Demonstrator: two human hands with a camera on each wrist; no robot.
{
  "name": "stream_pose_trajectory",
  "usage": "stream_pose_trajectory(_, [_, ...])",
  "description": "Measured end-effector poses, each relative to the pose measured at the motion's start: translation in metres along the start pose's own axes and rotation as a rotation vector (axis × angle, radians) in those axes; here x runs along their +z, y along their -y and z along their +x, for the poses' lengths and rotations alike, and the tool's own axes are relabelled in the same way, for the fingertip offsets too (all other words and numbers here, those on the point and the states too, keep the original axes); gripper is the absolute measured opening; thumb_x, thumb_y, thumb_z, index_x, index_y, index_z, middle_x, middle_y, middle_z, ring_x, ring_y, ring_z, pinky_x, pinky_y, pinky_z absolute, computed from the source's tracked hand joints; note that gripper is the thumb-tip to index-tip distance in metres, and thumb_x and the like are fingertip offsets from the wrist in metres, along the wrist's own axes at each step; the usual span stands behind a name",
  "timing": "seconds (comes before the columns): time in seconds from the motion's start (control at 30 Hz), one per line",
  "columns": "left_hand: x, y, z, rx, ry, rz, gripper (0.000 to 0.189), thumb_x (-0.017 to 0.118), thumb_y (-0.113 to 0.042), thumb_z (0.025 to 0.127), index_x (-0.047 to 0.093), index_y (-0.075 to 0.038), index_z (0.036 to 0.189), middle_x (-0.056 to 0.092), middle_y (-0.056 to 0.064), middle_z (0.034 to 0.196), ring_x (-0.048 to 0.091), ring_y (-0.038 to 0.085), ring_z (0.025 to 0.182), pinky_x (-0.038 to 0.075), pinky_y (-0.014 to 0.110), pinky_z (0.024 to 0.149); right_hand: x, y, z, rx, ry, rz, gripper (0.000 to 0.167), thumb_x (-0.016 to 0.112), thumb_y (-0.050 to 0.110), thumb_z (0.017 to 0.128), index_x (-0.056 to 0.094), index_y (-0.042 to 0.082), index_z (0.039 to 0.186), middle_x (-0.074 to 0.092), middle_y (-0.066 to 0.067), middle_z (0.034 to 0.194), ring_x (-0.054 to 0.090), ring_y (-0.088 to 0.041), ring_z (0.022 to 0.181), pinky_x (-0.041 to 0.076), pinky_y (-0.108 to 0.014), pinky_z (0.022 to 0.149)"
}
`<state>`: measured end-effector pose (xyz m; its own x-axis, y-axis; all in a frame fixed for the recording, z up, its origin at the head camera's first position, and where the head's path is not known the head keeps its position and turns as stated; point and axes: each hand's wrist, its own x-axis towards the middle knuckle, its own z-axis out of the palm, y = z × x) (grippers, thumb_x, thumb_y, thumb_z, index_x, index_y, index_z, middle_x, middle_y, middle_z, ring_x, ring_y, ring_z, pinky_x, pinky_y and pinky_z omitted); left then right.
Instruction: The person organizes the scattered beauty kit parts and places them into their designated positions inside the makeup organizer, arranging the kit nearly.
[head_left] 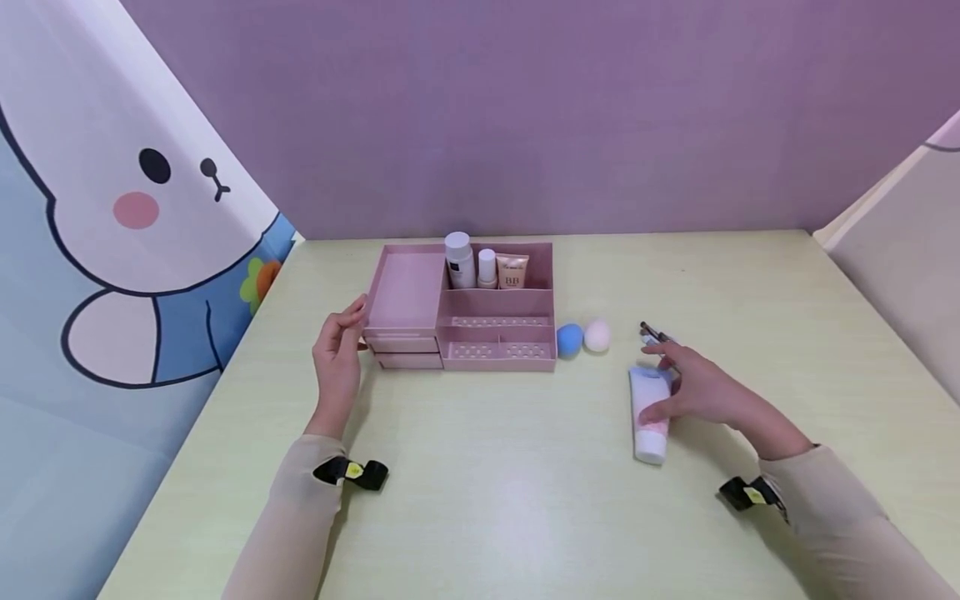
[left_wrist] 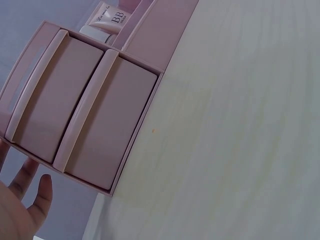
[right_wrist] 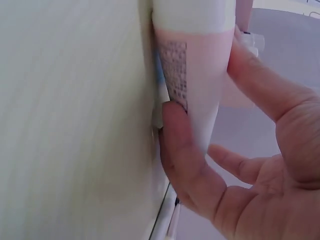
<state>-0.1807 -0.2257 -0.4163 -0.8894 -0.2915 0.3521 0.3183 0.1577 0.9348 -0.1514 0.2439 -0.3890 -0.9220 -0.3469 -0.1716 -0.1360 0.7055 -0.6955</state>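
Observation:
A pink desk organizer with two closed drawers stands at the back of the table. My left hand rests its fingertips against the organizer's left side, fingers fairly straight. In its back compartment stand a white bottle, a smaller white-capped bottle and a BB cream tube. To the right, my right hand grips a white and pink squeeze tube between thumb and fingers. The tube's cap points towards me, and its label faces the table side in the right wrist view.
A blue makeup sponge and a pale pink one lie beside the organizer's right side. Several thin brushes or pencils lie beyond the right hand, partly hidden by it. A purple panel rises behind the table.

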Motion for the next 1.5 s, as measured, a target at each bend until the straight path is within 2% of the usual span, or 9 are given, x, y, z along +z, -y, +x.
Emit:
stream_pose_trajectory(0.17, [0.001, 0.000, 0.000, -0.005, 0.000, 0.007, 0.026, 0.046, -0.016, 0.106, 0.057, 0.006, 0.113, 0.060, 0.001, 0.139, 0.055, 0.011, 0.122, 0.045, 0.032, 0.078, 0.003, 0.001, 0.003, 0.017, 0.018, 0.114, 0.095, 0.089, 0.011, 0.072, 0.033, -0.006, 0.146, 0.043, -0.029, 0.128, 0.060, -0.034, 0.096, 0.051, -0.036, 0.072])
stream_pose_trajectory(0.33, [0.001, -0.002, 0.000, -0.003, -0.003, 0.013, 0.025, 0.046, -0.016, 0.106, 0.057, 0.006, 0.113, 0.060, 0.000, 0.139, 0.055, 0.011, 0.121, 0.045, 0.032, 0.079, 0.006, 0.003, 0.006, 0.033, 0.009, 0.201, 0.095, 0.086, 0.006, 0.073, 0.030, -0.003, 0.149, 0.041, -0.028, 0.134, 0.059, -0.036, 0.101, 0.051, -0.035, 0.076])
stream_pose_trajectory(0.5, [0.000, -0.003, 0.000, -0.011, -0.007, 0.016, 0.025, 0.046, -0.015, 0.106, 0.057, 0.006, 0.114, 0.060, 0.000, 0.139, 0.055, 0.011, 0.122, 0.045, 0.034, 0.080, 0.007, 0.001, 0.008, 0.045, -0.007, 0.266, 0.092, 0.084, 0.002, 0.074, 0.031, -0.003, 0.149, 0.046, -0.028, 0.129, 0.056, -0.032, 0.099, 0.050, -0.031, 0.075])
stream_pose_trajectory(0.73, [0.000, -0.003, -0.001, -0.021, -0.006, 0.019, 0.025, 0.045, -0.016, 0.107, 0.057, 0.005, 0.114, 0.059, -0.001, 0.140, 0.055, 0.011, 0.123, 0.045, 0.031, 0.079, 0.007, -0.003, 0.009, 0.003, -0.005, 0.271, 0.076, 0.083, 0.002, 0.075, 0.043, -0.006, 0.140, 0.055, -0.024, 0.117, 0.057, -0.027, 0.091, 0.050, -0.028, 0.072])
stream_pose_trajectory(0.9, [0.000, -0.003, -0.001, -0.009, -0.009, 0.017, 0.025, 0.045, -0.015, 0.106, 0.057, 0.005, 0.114, 0.060, 0.000, 0.139, 0.055, 0.011, 0.122, 0.045, 0.031, 0.078, 0.006, -0.005, 0.009, -0.007, 0.001, 0.292, 0.063, 0.082, 0.002, 0.076, 0.053, -0.006, 0.131, 0.056, -0.021, 0.116, 0.057, -0.025, 0.088, 0.050, -0.028, 0.072])
stream_pose_trajectory(1.1, [0.001, -0.003, -0.001, 0.028, -0.014, 0.013, 0.022, 0.045, -0.009, 0.105, 0.058, 0.007, 0.113, 0.060, 0.004, 0.138, 0.057, 0.010, 0.120, 0.046, 0.029, 0.074, 0.006, -0.002, 0.010, 0.002, -0.009, 0.299, 0.070, 0.083, 0.002, 0.075, 0.049, -0.007, 0.135, 0.055, -0.021, 0.118, 0.055, -0.024, 0.089, 0.049, -0.027, 0.071])
stream_pose_trajectory(1.5, [0.001, -0.005, -0.001, 0.022, -0.011, 0.013, 0.022, 0.045, -0.011, 0.105, 0.058, 0.006, 0.112, 0.061, 0.003, 0.138, 0.057, 0.010, 0.119, 0.045, 0.031, 0.075, 0.003, 0.003, 0.013, -0.002, -0.036, 0.258, 0.072, 0.086, 0.004, 0.073, 0.049, -0.005, 0.135, 0.061, -0.018, 0.112, 0.058, -0.024, 0.092, 0.051, -0.026, 0.074])
